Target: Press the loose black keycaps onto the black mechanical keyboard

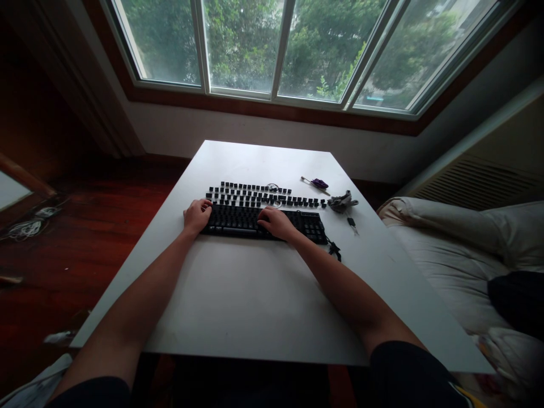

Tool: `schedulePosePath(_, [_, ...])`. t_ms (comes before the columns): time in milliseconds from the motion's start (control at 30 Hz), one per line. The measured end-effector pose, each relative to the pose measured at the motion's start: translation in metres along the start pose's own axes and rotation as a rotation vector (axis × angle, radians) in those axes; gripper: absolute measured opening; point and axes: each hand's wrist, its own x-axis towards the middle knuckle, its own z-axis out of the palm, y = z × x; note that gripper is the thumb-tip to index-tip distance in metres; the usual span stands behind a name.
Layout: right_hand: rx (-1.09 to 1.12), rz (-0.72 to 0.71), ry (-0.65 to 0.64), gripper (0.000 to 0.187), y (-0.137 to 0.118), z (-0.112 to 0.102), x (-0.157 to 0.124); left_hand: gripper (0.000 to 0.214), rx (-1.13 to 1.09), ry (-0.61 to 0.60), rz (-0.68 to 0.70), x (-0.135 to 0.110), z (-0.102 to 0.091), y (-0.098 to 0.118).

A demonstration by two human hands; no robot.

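A black keyboard [238, 219] lies crosswise on the white table [255, 300]. At its left end is my left hand [198, 215], its fingers closed around the keyboard's edge. Over the middle of the keys rests my right hand [276, 222], fingers bent down and drawn together; whatever may be between the fingertips is hidden. Just beyond the keyboard, several loose black keycaps [242, 197] stand in rows, with thin ring-like wire pieces [272, 187] among them. A bundled black cable [335, 249] sits at the keyboard's right end.
To the right lie a crumpled grey cloth [342, 202], a small black tool with wire prongs [351, 222], and a brush-like stick beside a purple object [319, 183]. A light-coloured sofa [450, 266] flanks the table's right side. Windows [242, 45] face me; white cables [28, 226] lie on the left floor.
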Motion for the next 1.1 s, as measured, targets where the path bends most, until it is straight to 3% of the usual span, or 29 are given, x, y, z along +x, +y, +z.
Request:
schedulePosePath(300, [-0.086, -0.091, 0.050, 0.005, -0.008, 0.001, -0.014, 0.020, -0.007, 0.009, 0.000, 0.000, 0.000, 0.000])
schedulePosePath(500, [0.026, -0.007, 0.126, 0.012, -0.004, 0.008, -0.011, 0.021, 0.004, 0.009, -0.007, 0.000, 0.001, 0.001])
schedulePosePath(667, [-0.098, 0.083, 0.221, 0.022, 0.004, 0.009, -0.005, 0.021, 0.004, 0.009, -0.010, 0.001, 0.002, 0.002])
schedulePosePath(767, [-0.148, 0.150, 0.192, 0.033, 0.010, 0.008, -0.002, 0.021, 0.003, 0.007, -0.007, 0.001, 0.002, 0.001])
schedulePosePath(1100, [-0.187, 0.173, 0.079, 0.056, 0.023, 0.013, 0.008, 0.020, 0.003, 0.009, -0.001, 0.001, 0.002, 0.000])
